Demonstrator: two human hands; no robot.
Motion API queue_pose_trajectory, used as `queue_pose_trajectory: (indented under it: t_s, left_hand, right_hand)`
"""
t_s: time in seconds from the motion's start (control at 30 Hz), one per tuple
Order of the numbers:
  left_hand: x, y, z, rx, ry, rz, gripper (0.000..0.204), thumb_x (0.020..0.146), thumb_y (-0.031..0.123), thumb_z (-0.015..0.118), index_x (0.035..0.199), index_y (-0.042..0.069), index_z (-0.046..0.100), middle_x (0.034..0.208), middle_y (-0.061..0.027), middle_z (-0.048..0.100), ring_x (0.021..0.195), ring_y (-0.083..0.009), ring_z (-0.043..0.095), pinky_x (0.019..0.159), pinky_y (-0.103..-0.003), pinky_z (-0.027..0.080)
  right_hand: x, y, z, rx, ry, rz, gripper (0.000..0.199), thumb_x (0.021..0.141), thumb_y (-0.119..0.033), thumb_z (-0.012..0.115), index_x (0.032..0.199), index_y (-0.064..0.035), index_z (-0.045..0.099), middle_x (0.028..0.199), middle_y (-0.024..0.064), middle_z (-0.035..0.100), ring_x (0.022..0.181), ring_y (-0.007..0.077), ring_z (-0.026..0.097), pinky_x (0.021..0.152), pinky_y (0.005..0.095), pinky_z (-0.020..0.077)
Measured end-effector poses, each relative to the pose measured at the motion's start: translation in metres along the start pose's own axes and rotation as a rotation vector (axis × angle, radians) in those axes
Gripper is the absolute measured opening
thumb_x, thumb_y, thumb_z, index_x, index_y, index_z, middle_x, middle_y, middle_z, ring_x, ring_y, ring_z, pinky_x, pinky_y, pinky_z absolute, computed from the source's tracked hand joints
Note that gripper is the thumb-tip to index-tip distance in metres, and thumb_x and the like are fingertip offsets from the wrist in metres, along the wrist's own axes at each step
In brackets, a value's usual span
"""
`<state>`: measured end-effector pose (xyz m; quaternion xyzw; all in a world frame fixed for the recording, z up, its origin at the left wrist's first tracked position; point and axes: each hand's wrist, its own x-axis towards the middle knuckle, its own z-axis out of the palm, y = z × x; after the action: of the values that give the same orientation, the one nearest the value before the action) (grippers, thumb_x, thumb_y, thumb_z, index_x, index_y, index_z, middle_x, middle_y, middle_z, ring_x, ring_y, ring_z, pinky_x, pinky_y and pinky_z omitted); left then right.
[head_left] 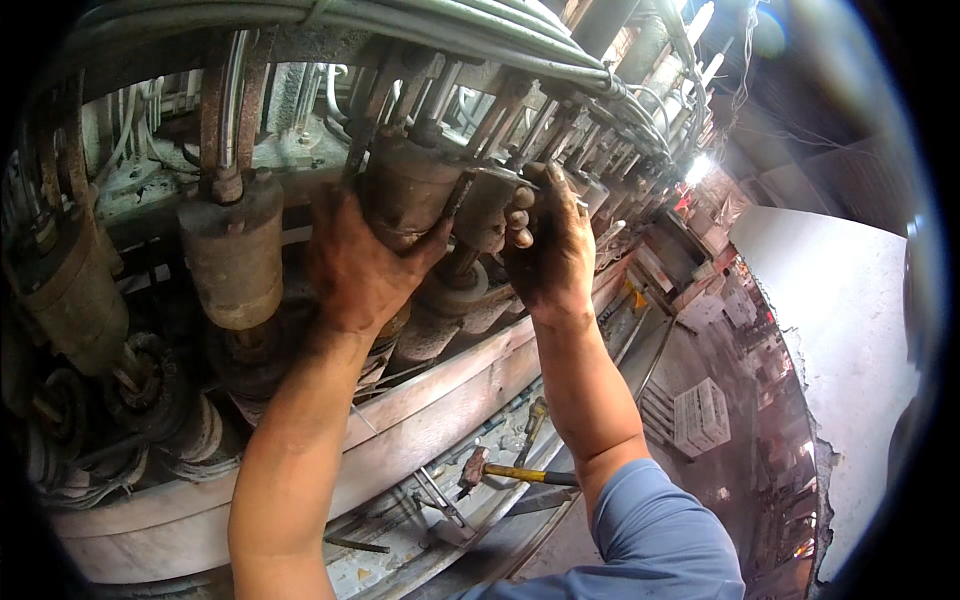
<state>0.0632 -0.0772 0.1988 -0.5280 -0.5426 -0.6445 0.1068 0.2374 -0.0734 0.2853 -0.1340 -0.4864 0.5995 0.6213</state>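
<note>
A row of dusty grey metal cylinders with upright rods fills the machine before me. My left hand is against one cylinder, its thumb stretched along the lower right side and its fingers wrapped round the left, where their tips are hidden. Close by on the right, my right hand is closed, fingers curled, at the top of a smaller cylinder. A thin, bright metal piece runs into its grip; its kind is unclear. Both hands look blackened with grime.
A bundle of grey cables crosses above the cylinders. Below runs a pale, long beam. A hammer with a yellow and black handle lies beyond it. A white slotted block stands on the floor, near a large pale panel at right.
</note>
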Motion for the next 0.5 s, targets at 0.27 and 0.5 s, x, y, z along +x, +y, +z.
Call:
queue_pose_trajectory:
  t_s: [0.27,0.5]
  left_hand:
    - [-0.002,-0.007,0.003,-0.015,0.04,0.03,0.103,0.067,0.058,0.09,0.143,0.003,0.047,0.12,-0.0259,0.059,0.109,-0.0446,0.065,0.087,-0.052,0.057]
    - [-0.01,-0.013,0.004,-0.014,-0.021,0.03,0.083,0.075,0.053,0.085,0.132,0.0,0.055,0.123,-0.0246,0.06,0.104,-0.0455,0.065,0.085,-0.052,0.057]
  right_hand:
    - [0.025,0.01,-0.004,0.202,-0.043,0.26,0.022,0.107,-0.026,0.06,0.112,-0.0042,0.059,0.084,0.0056,0.062,0.067,0.0128,0.058,0.054,0.0231,0.044]
    - [-0.038,0.016,0.031,-1.144,-0.218,-0.775,0.033,0.082,-0.009,0.078,0.112,-0.0042,0.067,0.087,0.0092,0.068,0.073,0.0241,0.069,0.058,0.0359,0.0527]
